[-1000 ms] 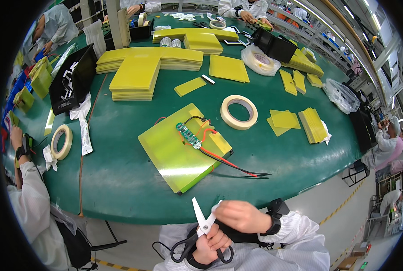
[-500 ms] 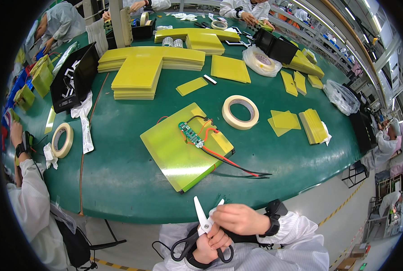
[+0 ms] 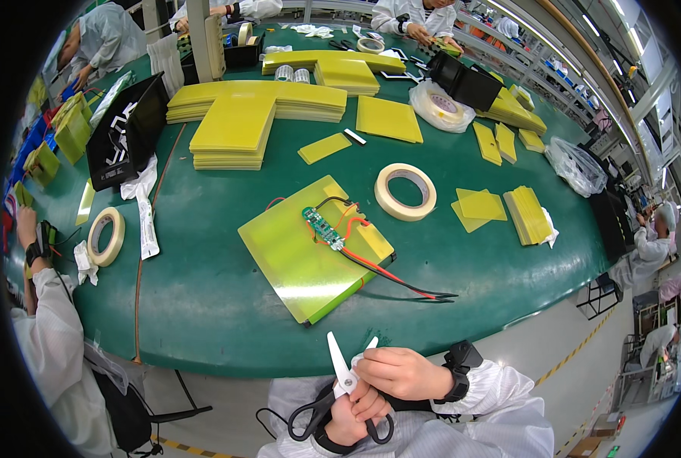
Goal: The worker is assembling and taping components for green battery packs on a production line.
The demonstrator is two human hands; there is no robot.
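A pair of scissors (image 3: 343, 375) with white blades and black handles is in my left hand (image 3: 349, 420), its fingers wrapped round below the pivot. The blades stand spread and point up toward the table edge. Over the right-hand blade, my right hand (image 3: 405, 372) is closed in a pinch. A bit of something whitish shows at its fingertips, too small to name. On the table beyond lies a square yellow-green battery pack (image 3: 294, 267). It carries a green circuit board (image 3: 323, 229) with red and black wires (image 3: 390, 276) trailing right.
Masking tape rolls (image 3: 405, 192) (image 3: 106, 237) lie beyond and left of the pack. Stacks of yellow sheets (image 3: 230, 133) stand farther back. A black bin (image 3: 127, 133) holds white pieces at the left. A co-worker's sleeve (image 3: 58, 328) reaches in from the left; other people work across the table.
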